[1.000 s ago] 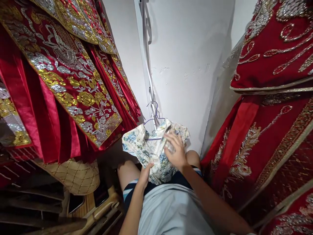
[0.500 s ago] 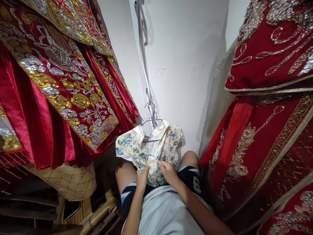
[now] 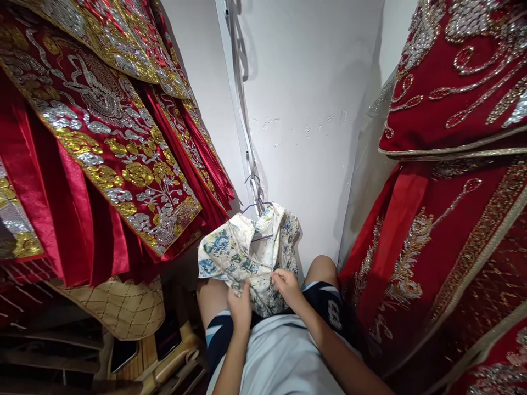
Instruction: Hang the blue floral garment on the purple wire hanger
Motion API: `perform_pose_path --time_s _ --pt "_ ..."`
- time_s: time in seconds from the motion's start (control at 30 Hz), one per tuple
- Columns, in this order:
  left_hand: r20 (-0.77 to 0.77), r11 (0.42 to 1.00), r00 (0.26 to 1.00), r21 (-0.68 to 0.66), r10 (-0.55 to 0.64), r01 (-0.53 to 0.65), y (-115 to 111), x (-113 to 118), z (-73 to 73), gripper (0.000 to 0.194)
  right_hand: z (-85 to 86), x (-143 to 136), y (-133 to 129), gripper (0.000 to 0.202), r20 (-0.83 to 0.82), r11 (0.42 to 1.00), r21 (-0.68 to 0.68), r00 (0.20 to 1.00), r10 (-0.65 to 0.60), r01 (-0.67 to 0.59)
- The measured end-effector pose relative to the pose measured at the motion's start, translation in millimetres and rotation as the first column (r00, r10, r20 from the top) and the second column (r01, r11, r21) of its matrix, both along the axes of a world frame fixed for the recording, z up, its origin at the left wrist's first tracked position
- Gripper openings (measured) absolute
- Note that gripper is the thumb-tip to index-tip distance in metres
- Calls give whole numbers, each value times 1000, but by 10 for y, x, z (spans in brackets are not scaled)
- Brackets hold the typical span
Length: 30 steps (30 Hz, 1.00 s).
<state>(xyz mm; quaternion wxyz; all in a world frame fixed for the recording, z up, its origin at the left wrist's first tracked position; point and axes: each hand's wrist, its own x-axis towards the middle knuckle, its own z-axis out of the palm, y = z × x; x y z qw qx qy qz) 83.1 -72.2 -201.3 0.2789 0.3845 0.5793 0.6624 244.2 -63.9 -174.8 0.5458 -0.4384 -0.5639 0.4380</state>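
A white blouse with blue flowers hangs on a thin purple hanger above my lap. Its lower part lies against my thighs. My right hand pinches the blouse's front edge just right of its middle. On the lower left of the cloth rests my left hand, thumb up, with its other fingers hidden behind or in the fabric. The neckline gapes, and a purple bar of the hanger shows inside it.
Red embroidered garments hang at the left, and more beaded red garments at the right. A white wall with a metal upright stands ahead. Phones lie on a bamboo seat at lower left.
The front of the blouse has shifted and its right side has narrowed. My left hand has turned and moved slightly down; my right hand has moved a little right.
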Motion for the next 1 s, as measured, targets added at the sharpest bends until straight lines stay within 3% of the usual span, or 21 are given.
perform_pose_path --time_s 0.1,0.17,0.2,0.27,0.33,0.4,0.47,0.57,0.7,0.77,0.9,1.0 --pt "-74 922 945 257 318 -290 -83 -90 135 53 5 -22 -17 36 -200 988 -143 980 23 -52" --pt "-165 858 898 406 408 -315 -159 -34 212 55 12 -34 -32 35 -335 967 -226 941 38 -119" --pt "-243 855 885 448 397 -260 -197 30 235 50 18 -37 -40 34 -386 954 -254 921 51 -159" --pt "-413 881 864 467 289 -71 -255 196 245 34 28 -42 -57 35 -423 935 -277 902 89 -222" --pt "-528 897 842 416 107 147 -274 346 215 24 35 -50 -76 35 -422 921 -285 897 129 -266" --pt "-553 888 830 343 -71 305 -255 427 164 27 38 -60 -91 36 -403 917 -285 903 149 -279" --pt "-521 878 832 288 -192 382 -222 436 107 33 47 -64 -96 37 -362 923 -277 919 158 -268" --pt "-490 869 830 250 -267 427 -177 398 46 39 84 -44 -79 35 -280 935 -262 946 166 -241" --pt "-420 896 865 213 -276 389 -103 429 43 42 147 2 -44 30 -216 949 -229 962 167 -216" --pt "-370 915 883 163 -290 369 -57 476 68 38 163 10 -36 31 -192 953 -202 963 189 -227" --pt "-335 907 872 96 -358 409 -5 536 113 10 218 12 -3 32 -145 944 -175 956 256 -280" --pt "-341 889 854 97 -392 447 -14 523 127 14 436 61 118 30 -139 932 -210 952 271 -296"
